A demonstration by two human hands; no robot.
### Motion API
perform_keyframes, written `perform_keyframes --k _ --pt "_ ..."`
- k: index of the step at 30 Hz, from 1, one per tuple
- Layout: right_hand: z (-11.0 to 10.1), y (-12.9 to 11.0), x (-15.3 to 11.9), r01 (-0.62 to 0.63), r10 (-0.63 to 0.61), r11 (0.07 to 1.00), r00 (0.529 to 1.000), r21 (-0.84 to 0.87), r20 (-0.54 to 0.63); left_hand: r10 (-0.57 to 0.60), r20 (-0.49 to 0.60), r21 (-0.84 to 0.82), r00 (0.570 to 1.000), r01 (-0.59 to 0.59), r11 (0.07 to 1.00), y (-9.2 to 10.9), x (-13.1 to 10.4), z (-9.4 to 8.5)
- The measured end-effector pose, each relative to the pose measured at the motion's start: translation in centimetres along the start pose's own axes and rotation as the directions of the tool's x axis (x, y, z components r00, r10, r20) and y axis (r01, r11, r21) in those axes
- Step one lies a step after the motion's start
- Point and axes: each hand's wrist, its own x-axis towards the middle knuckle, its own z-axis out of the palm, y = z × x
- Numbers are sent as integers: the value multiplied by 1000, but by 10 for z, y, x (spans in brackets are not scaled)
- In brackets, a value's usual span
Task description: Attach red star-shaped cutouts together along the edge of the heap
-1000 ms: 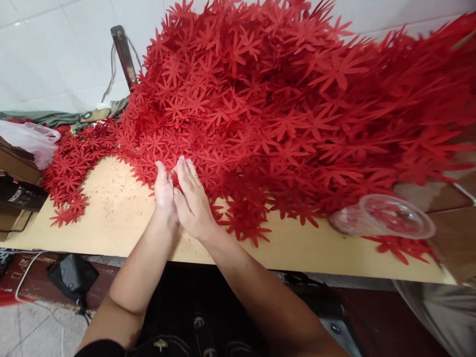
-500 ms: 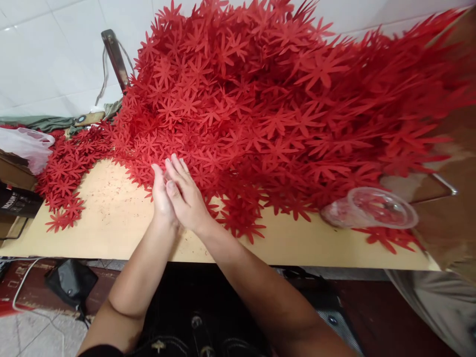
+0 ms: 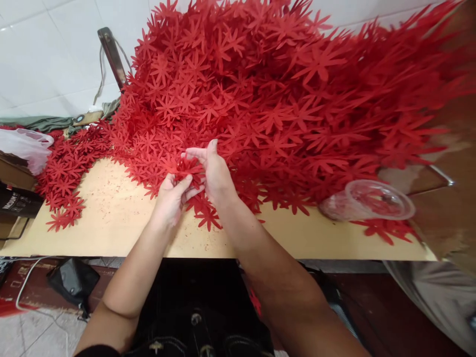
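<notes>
A large heap of red star-shaped cut-outs (image 3: 238, 94) covers the back of the pale table (image 3: 107, 213). My left hand (image 3: 173, 199) has its thumb and fingers closed on a red cut-out (image 3: 186, 168) at the heap's front edge. Close beside it on the right, my right hand (image 3: 213, 171) is spread, thumb up and fingers pointing left behind the same cut-out. The fingers of the right hand are apart. Loose red cut-outs lie just below the hands on the table.
At the right lies a tipped clear plastic cup (image 3: 375, 201) with red pieces in it, beside a brown cardboard box (image 3: 449, 198). A white plastic bag (image 3: 29, 146) and a dark box (image 3: 18, 201) stand at the left. A dark upright bar (image 3: 112, 59) rises behind.
The palms were pressed together before. Now my hands are apart, the left closed on a red cut-out and the right spread and moved right. More cut-outs lie near the hands.
</notes>
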Motion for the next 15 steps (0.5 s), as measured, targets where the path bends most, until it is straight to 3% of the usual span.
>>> perform_keyframes --k 8,15 --pt "-15 5 -22 74 -59 996 969 -53 238 -36 46 101 998 31 994 8 5 -11" --pt "-20 7 -18 57 -51 998 972 -19 230 57 30 298 998 -64 953 10 10 -14"
